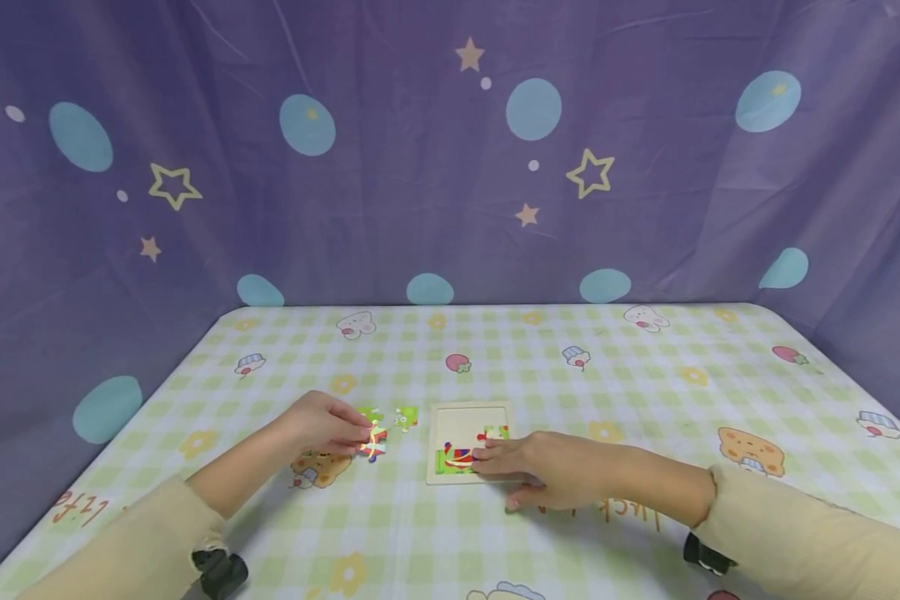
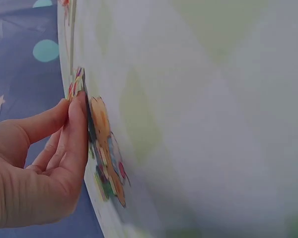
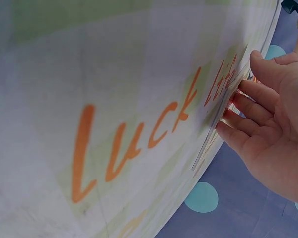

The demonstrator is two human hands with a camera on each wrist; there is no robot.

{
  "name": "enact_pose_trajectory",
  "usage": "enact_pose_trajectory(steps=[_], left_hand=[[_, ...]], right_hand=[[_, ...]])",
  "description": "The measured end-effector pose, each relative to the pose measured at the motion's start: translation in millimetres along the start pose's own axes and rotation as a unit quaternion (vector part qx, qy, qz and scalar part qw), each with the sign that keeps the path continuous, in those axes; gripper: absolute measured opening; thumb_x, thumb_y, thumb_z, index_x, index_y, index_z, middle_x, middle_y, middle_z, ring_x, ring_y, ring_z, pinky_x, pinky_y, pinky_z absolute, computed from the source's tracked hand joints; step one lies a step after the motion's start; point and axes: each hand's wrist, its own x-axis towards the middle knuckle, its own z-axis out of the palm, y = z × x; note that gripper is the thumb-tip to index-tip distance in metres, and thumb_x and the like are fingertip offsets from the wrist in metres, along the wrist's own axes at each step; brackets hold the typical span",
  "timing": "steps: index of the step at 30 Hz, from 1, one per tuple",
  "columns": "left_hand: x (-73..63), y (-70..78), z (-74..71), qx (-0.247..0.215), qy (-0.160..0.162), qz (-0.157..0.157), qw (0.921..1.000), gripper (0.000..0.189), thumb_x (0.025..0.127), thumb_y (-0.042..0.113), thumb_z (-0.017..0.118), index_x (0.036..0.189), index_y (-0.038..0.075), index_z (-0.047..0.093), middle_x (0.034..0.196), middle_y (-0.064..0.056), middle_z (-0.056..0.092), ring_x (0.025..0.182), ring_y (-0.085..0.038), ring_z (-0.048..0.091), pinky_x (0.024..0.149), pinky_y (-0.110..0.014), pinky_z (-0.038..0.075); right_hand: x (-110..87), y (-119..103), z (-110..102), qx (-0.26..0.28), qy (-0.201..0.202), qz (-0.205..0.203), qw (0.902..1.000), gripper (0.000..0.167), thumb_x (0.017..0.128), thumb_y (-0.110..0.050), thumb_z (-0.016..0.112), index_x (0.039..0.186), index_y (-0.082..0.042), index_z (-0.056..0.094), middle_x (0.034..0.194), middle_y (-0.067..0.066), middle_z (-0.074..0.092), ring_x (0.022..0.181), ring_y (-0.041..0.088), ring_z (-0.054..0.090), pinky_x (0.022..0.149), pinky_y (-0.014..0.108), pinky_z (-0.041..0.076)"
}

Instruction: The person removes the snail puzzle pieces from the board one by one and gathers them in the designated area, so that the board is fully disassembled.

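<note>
My left hand (image 1: pixel 318 423) pinches a colourful jigsaw piece (image 1: pixel 376 443) between thumb and fingers, just above the cloth; the left wrist view shows this piece (image 2: pixel 77 83) at the fingertips. Beside it lie a green jigsaw piece (image 1: pixel 407 418) and another green piece (image 1: pixel 371 412), partly hidden by the hand. To the right is a shallow wooden puzzle tray (image 1: pixel 457 419), partly filled with pieces along its lower left (image 1: pixel 448 461) and right side. My right hand (image 1: pixel 551 468) rests over the tray's lower right, its fingers extended onto the pieces and covering some of them.
A checked tablecloth (image 1: pixel 630 400) printed with cakes, flowers and lettering covers the table. Behind the table's far edge hangs a purple curtain (image 1: pixel 405 192) with stars and blue ovals. Dark wrist devices (image 1: pixel 221 573) are strapped near both beige sleeves.
</note>
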Motion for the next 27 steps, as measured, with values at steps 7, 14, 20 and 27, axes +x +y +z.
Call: enact_pose_trajectory(steps=[7,14,20,27], left_hand=[[-7.7,-4.2,-5.6,0.017,0.025,0.007,0.9995,0.021,0.082,0.001,0.071,0.099,-0.011,0.069,0.077,-0.006,0.074,0.061,-0.009,0.067,0.063,-0.025,0.059],[-10.4,-2.0,-6.0,0.056,0.067,0.009,0.9961,0.015,0.077,0.002,0.077,0.087,-0.008,0.071,0.071,-0.006,0.073,0.056,-0.011,0.067,0.060,-0.026,0.058],[-12.0,-0.4,-5.4,0.091,0.081,0.021,0.9924,0.012,0.077,0.003,0.077,0.083,-0.005,0.072,0.069,-0.007,0.073,0.056,-0.012,0.067,0.058,-0.027,0.058],[-11.7,0.0,-6.3,0.109,0.083,0.025,0.9902,0.012,0.077,0.005,0.078,0.082,-0.004,0.073,0.070,-0.007,0.073,0.057,-0.012,0.068,0.059,-0.027,0.058]], right_hand=[[-0.4,-0.2,0.1,0.003,-0.003,0.001,1.0000,0.053,0.093,-0.026,0.062,0.143,-0.016,0.046,0.151,0.001,0.042,0.142,0.021,0.039,0.109,0.034,0.042],[-0.6,0.5,0.8,0.004,-0.002,-0.003,1.0000,0.053,0.093,-0.026,0.062,0.143,-0.015,0.047,0.151,0.003,0.043,0.141,0.022,0.040,0.095,0.022,0.046],[-0.1,0.7,0.7,-0.003,0.001,-0.009,1.0000,0.052,0.093,-0.026,0.062,0.142,-0.014,0.047,0.150,0.003,0.043,0.141,0.023,0.040,0.092,0.020,0.045],[0.0,0.0,0.2,-0.004,0.004,-0.011,0.9999,0.052,0.093,-0.025,0.062,0.142,-0.013,0.047,0.151,0.003,0.043,0.141,0.023,0.039,0.095,0.022,0.045]])
